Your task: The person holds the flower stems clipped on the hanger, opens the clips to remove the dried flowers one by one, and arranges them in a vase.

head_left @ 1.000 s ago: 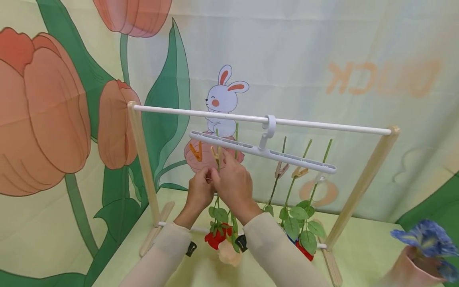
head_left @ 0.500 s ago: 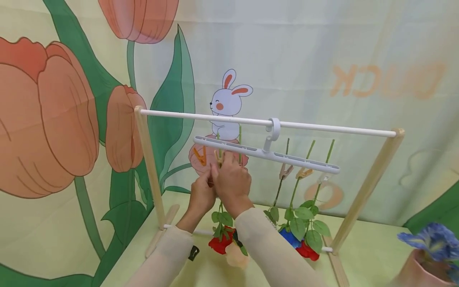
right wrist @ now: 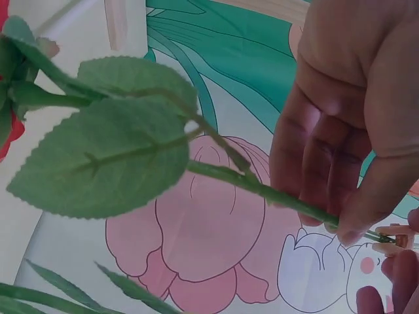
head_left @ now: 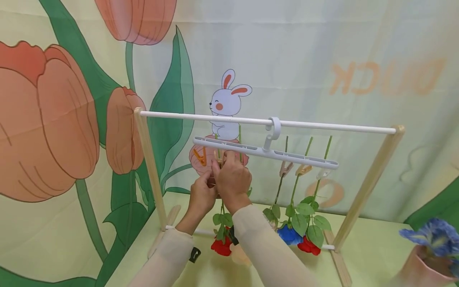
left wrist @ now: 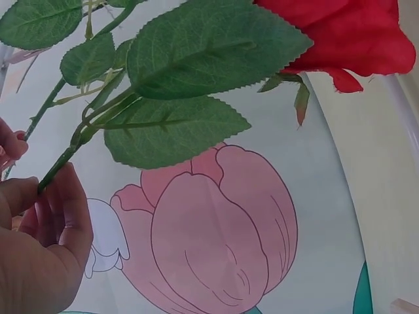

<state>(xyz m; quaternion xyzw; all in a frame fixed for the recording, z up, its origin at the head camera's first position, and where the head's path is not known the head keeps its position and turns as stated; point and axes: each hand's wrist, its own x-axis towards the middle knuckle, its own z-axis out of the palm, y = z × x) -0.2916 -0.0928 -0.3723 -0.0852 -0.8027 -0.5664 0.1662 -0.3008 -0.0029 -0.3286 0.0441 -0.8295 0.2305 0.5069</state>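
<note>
Fingers (left wrist: 62, 209) of left hand (head_left: 201, 195) curl round thin green stem (right wrist: 262, 190) of red rose (head_left: 221, 246), pinching it low; right hand (head_left: 232, 179) fingers (right wrist: 347, 222) pinch same stem higher up, right at small tan clip (head_left: 218, 156). Rose hangs head-down, fabric petals, serrated matte leaves (left wrist: 196, 52), under left part of white slotted plastic hanger bar (head_left: 265, 152). Hanger hooks on smooth white rod (head_left: 322, 126) of pale wooden rack (head_left: 369, 187) standing on yellow-green bench (head_left: 369, 255). Orange clip (head_left: 201, 155) just left of hands. Three more stems clipped to the right, blue rose (head_left: 288, 234) among them. Pink pot (head_left: 416, 271) at lower right corner. Tulip-print cloth backdrop (head_left: 53, 119) behind.
</note>
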